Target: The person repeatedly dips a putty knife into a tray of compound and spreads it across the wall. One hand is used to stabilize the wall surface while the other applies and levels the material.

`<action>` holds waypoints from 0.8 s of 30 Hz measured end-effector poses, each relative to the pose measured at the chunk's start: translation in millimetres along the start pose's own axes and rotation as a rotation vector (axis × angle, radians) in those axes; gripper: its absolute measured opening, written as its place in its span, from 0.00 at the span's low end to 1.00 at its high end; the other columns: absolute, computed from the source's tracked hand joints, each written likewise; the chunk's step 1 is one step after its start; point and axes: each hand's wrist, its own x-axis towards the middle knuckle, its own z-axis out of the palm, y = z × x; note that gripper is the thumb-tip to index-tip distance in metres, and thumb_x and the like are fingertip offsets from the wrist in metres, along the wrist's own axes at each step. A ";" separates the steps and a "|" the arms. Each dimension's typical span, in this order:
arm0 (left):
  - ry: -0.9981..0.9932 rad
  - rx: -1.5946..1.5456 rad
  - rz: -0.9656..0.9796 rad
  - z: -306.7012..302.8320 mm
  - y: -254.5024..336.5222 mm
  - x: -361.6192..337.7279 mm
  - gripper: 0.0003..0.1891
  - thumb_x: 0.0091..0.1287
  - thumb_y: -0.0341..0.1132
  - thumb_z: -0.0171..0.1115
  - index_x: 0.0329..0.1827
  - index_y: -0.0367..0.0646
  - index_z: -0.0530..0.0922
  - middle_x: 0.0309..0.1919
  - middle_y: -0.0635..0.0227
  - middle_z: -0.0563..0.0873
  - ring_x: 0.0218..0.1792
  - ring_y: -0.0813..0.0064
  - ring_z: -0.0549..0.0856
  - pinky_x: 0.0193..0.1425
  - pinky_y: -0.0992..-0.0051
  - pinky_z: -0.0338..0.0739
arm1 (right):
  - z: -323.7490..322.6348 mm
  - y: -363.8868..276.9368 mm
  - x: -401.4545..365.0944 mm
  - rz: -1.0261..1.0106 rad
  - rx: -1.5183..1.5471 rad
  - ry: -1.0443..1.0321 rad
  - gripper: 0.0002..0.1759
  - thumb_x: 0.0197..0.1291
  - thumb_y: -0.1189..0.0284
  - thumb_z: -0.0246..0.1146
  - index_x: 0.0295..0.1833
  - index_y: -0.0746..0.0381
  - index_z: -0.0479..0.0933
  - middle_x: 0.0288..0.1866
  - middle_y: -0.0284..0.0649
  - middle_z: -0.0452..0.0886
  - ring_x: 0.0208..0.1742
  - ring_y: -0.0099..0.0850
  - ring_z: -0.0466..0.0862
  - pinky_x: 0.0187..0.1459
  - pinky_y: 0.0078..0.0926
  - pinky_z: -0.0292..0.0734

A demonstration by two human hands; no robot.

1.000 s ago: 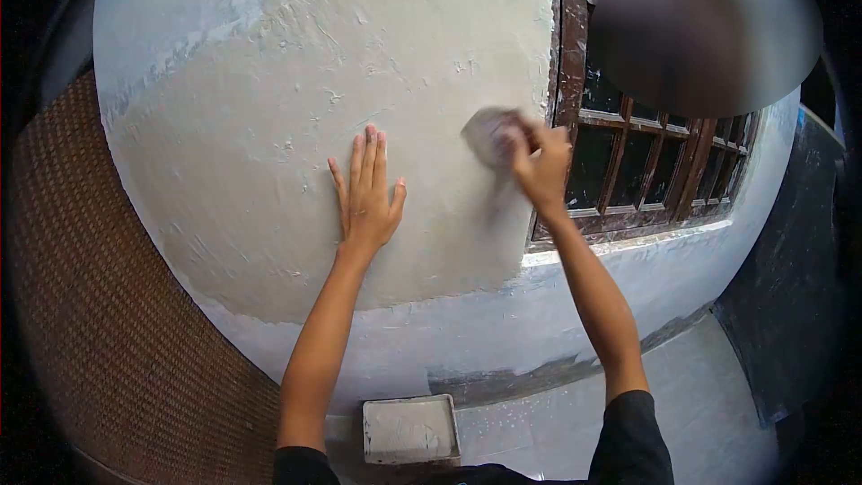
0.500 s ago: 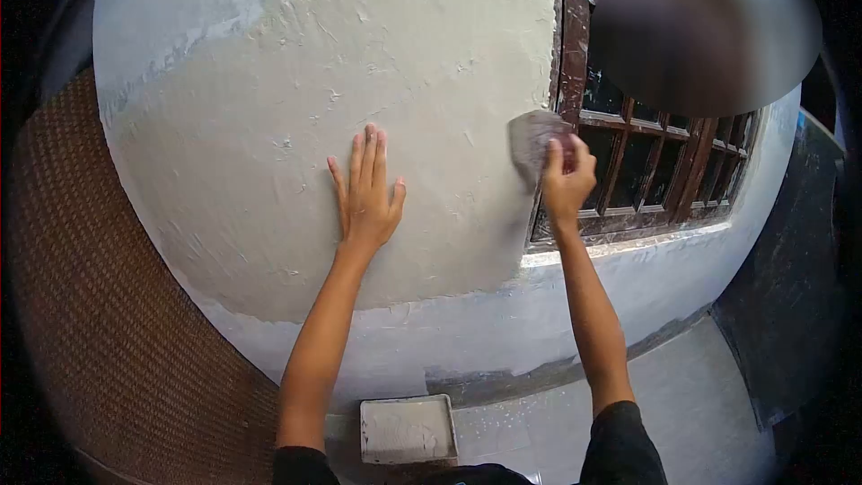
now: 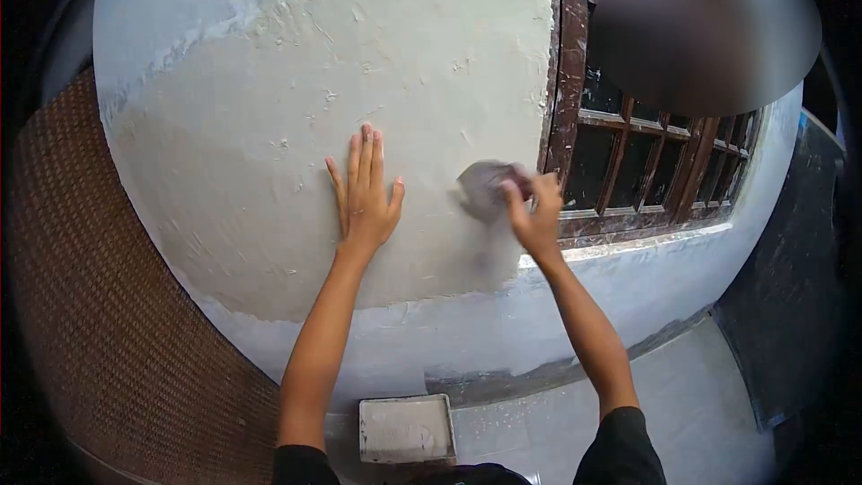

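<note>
My left hand (image 3: 366, 202) lies flat on the wall (image 3: 224, 126), its fingers stretched upward over the beige putty coat. In my right hand (image 3: 536, 216) is a blurred putty scraper (image 3: 485, 190), with a grey, putty-smeared blade and a dark red grip pinched between thumb and fingers. The blade is at the coated wall just left of the window frame; motion blur hides its exact edge. A shallow tray (image 3: 406, 431) with wet putty in it sits low in front of me, below the wall.
A brown wooden window (image 3: 615, 162) with small panes and putty specks is on the right, above a pale sill (image 3: 637, 241). A woven mat panel (image 3: 117, 287) curves along the left. Putty spots dot the grey floor (image 3: 691, 386). A dark sheet (image 3: 781, 278) leans at right.
My right hand has moved left and down with the scraper, from the window frame's edge onto the coated wall. My left hand has stayed nearly in place.
</note>
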 end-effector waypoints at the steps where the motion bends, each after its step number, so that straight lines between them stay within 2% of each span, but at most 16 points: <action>1: 0.009 -0.003 -0.001 0.4 0.2 -0.2 0.41 0.68 0.38 0.57 0.82 0.43 0.48 0.82 0.60 0.49 0.82 0.60 0.49 0.79 0.41 0.27 | -0.6 -10.5 -4.0 -0.036 -0.093 -0.095 0.13 0.59 0.70 0.70 0.50 0.58 0.84 0.31 0.41 0.76 0.37 0.37 0.74 0.44 0.33 0.65; 2: 0.020 -0.003 0.000 0.2 -0.2 0.6 0.41 0.68 0.38 0.57 0.82 0.43 0.48 0.82 0.61 0.49 0.82 0.60 0.49 0.79 0.41 0.27 | -0.8 -3.3 -0.6 -0.035 -0.092 -0.094 0.13 0.59 0.70 0.70 0.50 0.58 0.84 0.31 0.41 0.76 0.37 0.37 0.74 0.44 0.33 0.65; 4: 0.004 0.013 0.001 -1.2 -0.4 0.9 0.41 0.68 0.38 0.57 0.82 0.43 0.48 0.82 0.61 0.49 0.82 0.61 0.49 0.79 0.41 0.27 | -3.2 12.8 15.3 0.107 -0.138 0.215 0.14 0.61 0.69 0.70 0.51 0.61 0.83 0.33 0.40 0.77 0.36 0.35 0.76 0.42 0.33 0.69; 5: -0.010 0.028 0.000 -2.0 -1.0 1.1 0.41 0.68 0.38 0.57 0.82 0.43 0.48 0.82 0.61 0.49 0.82 0.61 0.49 0.79 0.41 0.27 | -10.5 13.1 20.9 0.361 -0.051 0.324 0.16 0.62 0.68 0.70 0.52 0.63 0.81 0.36 0.40 0.77 0.34 0.32 0.77 0.39 0.32 0.72; 6: -0.009 0.031 -0.005 -1.9 -1.4 1.2 0.41 0.68 0.38 0.57 0.82 0.43 0.48 0.82 0.61 0.49 0.82 0.61 0.49 0.79 0.41 0.27 | -17.2 14.5 25.8 0.343 -0.093 0.404 0.17 0.63 0.67 0.69 0.53 0.65 0.81 0.38 0.39 0.77 0.32 0.31 0.77 0.36 0.31 0.75; 8: -0.013 0.019 -0.003 0.3 -1.0 1.9 0.41 0.68 0.38 0.57 0.82 0.43 0.47 0.82 0.61 0.49 0.82 0.61 0.48 0.79 0.41 0.27 | -15.0 6.3 20.0 0.398 0.085 0.351 0.15 0.62 0.68 0.70 0.52 0.63 0.82 0.37 0.39 0.78 0.34 0.31 0.76 0.37 0.30 0.73; 10: -0.001 0.015 -0.003 2.8 -0.1 2.4 0.41 0.68 0.38 0.57 0.82 0.43 0.47 0.82 0.61 0.48 0.82 0.61 0.48 0.79 0.41 0.26 | -5.4 5.4 0.7 0.072 0.026 0.101 0.14 0.60 0.70 0.70 0.51 0.61 0.83 0.35 0.38 0.78 0.35 0.31 0.75 0.40 0.29 0.70; 11: 0.011 0.014 -0.004 3.8 0.2 2.3 0.41 0.68 0.38 0.57 0.82 0.44 0.47 0.82 0.62 0.48 0.82 0.62 0.48 0.80 0.42 0.26 | -4.3 3.9 -6.8 -0.025 -0.044 -0.037 0.14 0.57 0.72 0.71 0.51 0.58 0.84 0.33 0.38 0.78 0.35 0.32 0.74 0.43 0.29 0.66; 12: 0.010 0.013 -0.002 4.4 0.1 2.7 0.41 0.68 0.38 0.57 0.82 0.44 0.47 0.82 0.62 0.48 0.82 0.62 0.48 0.80 0.42 0.26 | -3.7 2.0 -7.9 -0.088 -0.115 -0.078 0.15 0.57 0.73 0.70 0.51 0.57 0.84 0.33 0.39 0.78 0.35 0.34 0.74 0.45 0.31 0.63; 14: -0.011 0.026 -0.014 5.1 -0.5 3.1 0.41 0.69 0.39 0.56 0.82 0.44 0.46 0.82 0.62 0.48 0.82 0.61 0.48 0.80 0.42 0.26 | -3.8 18.1 5.7 0.105 -0.096 0.115 0.14 0.59 0.71 0.70 0.51 0.59 0.84 0.33 0.40 0.78 0.34 0.33 0.75 0.41 0.31 0.67; 15: -0.010 0.026 -0.013 5.3 -0.4 3.2 0.41 0.69 0.39 0.56 0.82 0.44 0.46 0.82 0.62 0.48 0.82 0.61 0.48 0.80 0.42 0.26 | -9.7 17.5 17.2 0.318 -0.038 0.251 0.14 0.61 0.69 0.69 0.52 0.61 0.83 0.34 0.41 0.78 0.32 0.32 0.76 0.37 0.30 0.70; 16: -0.015 0.036 -0.010 5.2 -0.5 3.2 0.41 0.69 0.39 0.56 0.82 0.44 0.46 0.82 0.62 0.48 0.82 0.61 0.48 0.80 0.42 0.26 | -15.1 20.7 28.0 0.323 -0.054 0.376 0.15 0.63 0.68 0.69 0.53 0.63 0.82 0.34 0.41 0.78 0.30 0.31 0.77 0.33 0.30 0.72; 18: -0.018 0.050 -0.007 4.9 -1.8 3.5 0.41 0.69 0.39 0.56 0.82 0.44 0.46 0.82 0.62 0.48 0.82 0.61 0.48 0.80 0.42 0.25 | -15.3 15.2 35.9 0.332 0.130 0.363 0.14 0.61 0.70 0.69 0.52 0.62 0.83 0.35 0.40 0.78 0.31 0.30 0.77 0.35 0.29 0.72; 20: -0.017 0.043 -0.012 6.7 -0.4 4.1 0.41 0.69 0.39 0.56 0.82 0.44 0.46 0.82 0.62 0.48 0.82 0.61 0.48 0.80 0.42 0.26 | -6.8 7.2 26.6 0.058 0.118 0.065 0.14 0.59 0.71 0.70 0.51 0.61 0.84 0.33 0.39 0.79 0.32 0.30 0.76 0.38 0.28 0.71; 22: -0.012 0.030 -0.012 8.5 -0.3 4.4 0.41 0.69 0.38 0.56 0.82 0.44 0.46 0.82 0.62 0.48 0.82 0.61 0.48 0.80 0.42 0.26 | -6.4 -8.2 24.3 -0.253 -0.101 -0.214 0.15 0.56 0.71 0.72 0.50 0.58 0.85 0.32 0.39 0.80 0.35 0.33 0.76 0.42 0.28 0.68; 24: -0.006 0.021 -0.010 8.4 -1.0 4.9 0.41 0.68 0.38 0.56 0.82 0.44 0.46 0.82 0.62 0.48 0.82 0.60 0.48 0.80 0.42 0.26 | -1.5 8.3 39.2 -0.262 -0.178 -0.136 0.15 0.56 0.71 0.71 0.50 0.59 0.85 0.32 0.40 0.80 0.34 0.34 0.76 0.41 0.29 0.70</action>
